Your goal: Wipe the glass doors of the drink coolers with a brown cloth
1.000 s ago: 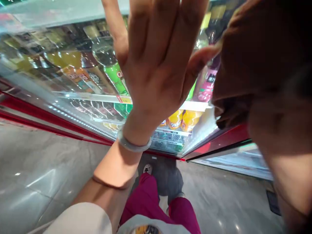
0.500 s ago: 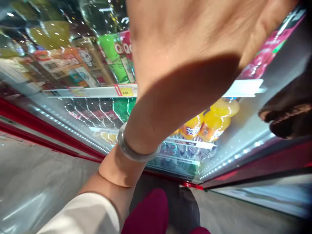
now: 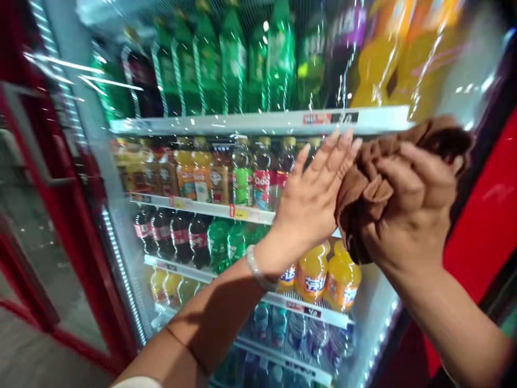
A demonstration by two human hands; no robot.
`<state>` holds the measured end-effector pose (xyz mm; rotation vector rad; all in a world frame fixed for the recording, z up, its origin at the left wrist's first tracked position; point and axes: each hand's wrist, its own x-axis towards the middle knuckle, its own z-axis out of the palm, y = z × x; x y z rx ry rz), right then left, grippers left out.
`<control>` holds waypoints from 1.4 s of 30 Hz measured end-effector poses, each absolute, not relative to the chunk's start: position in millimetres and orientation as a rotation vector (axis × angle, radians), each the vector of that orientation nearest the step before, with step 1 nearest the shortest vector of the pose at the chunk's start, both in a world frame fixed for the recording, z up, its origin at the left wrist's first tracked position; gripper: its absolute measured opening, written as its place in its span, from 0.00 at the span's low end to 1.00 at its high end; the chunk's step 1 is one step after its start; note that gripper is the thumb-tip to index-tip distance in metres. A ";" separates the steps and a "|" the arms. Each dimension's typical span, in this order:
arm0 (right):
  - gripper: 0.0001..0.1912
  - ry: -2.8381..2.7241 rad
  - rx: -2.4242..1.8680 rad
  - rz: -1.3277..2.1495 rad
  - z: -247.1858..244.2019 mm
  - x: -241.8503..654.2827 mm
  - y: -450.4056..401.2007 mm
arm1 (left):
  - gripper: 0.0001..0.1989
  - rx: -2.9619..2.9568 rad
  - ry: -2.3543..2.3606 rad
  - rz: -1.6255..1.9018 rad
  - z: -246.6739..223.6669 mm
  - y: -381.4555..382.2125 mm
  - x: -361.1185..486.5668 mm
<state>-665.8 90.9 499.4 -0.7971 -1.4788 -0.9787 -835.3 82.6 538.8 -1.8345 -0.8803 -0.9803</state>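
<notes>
My right hand [image 3: 414,210] grips a bunched brown cloth [image 3: 355,188], its fingers curled into the folds at the right side of a lit drinks cooler [image 3: 375,121]. My left hand [image 3: 309,196], with a pale bangle [image 3: 258,268] on its wrist, is stretched out flat with fingers extended. It is right beside the cloth and appears to touch its left edge; the palm side is hidden. Behind the left hand runs a shelf of small juice bottles [image 3: 202,172], partly covered by the hand and forearm.
Green soda bottles [image 3: 232,59] and large orange soda bottles [image 3: 375,59] fill the top shelf. Cola bottles [image 3: 180,234] and orange bottles [image 3: 313,275] stand lower. A red door frame [image 3: 60,242] with a handle is on the left; a red panel [image 3: 490,215] is on the right.
The view has tilted up from the floor and lower shelves to the whole cooler. My left hand is now farther from the camera, and my right hand with the cloth has come into full view.
</notes>
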 end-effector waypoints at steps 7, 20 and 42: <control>0.24 -1.550 -0.882 -1.084 494.0 -663.0 60.1 | 0.33 -1.903 -0.717 -1.016 522.7 82.6 -857.3; 0.29 -1.400 -1.181 -0.733 505.2 -747.4 34.9 | 0.32 -1.862 -0.857 -0.816 517.0 67.4 -993.9; 0.28 -1.730 -0.496 -1.333 483.9 -787.6 77.3 | 0.33 -1.728 -0.748 -0.941 502.3 95.0 -1003.6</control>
